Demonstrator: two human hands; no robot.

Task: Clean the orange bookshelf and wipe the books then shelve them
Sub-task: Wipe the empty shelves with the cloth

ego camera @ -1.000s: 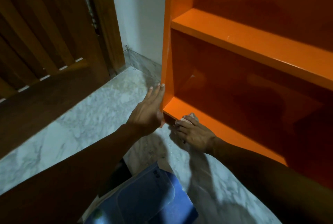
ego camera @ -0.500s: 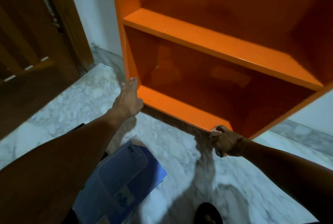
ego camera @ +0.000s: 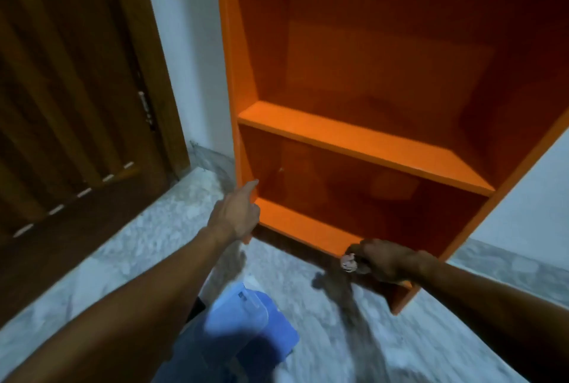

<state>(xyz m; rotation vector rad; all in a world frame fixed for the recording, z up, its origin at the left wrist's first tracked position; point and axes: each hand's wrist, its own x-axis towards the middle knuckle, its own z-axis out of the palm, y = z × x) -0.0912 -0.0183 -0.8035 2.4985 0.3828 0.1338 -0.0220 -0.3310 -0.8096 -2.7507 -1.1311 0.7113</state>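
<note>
Curled round a small pale cloth (ego camera: 349, 262), the right hand (ego camera: 383, 262) works the bookshelf's (ego camera: 363, 139) bottom front edge, lower right of the frame; the left hand (ego camera: 237, 218), fingers straight, braces its left side panel at centre. One orange bookshelf, two boards visible, both bare. Wiping looks under way; no books are in view, so wiping and shelving them remain. One blue object (ego camera: 246, 327) lies on the marble floor (ego camera: 129, 253) below.

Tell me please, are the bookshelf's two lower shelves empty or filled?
Empty: the bookshelf shows only bare orange boards, no books on either.
</note>
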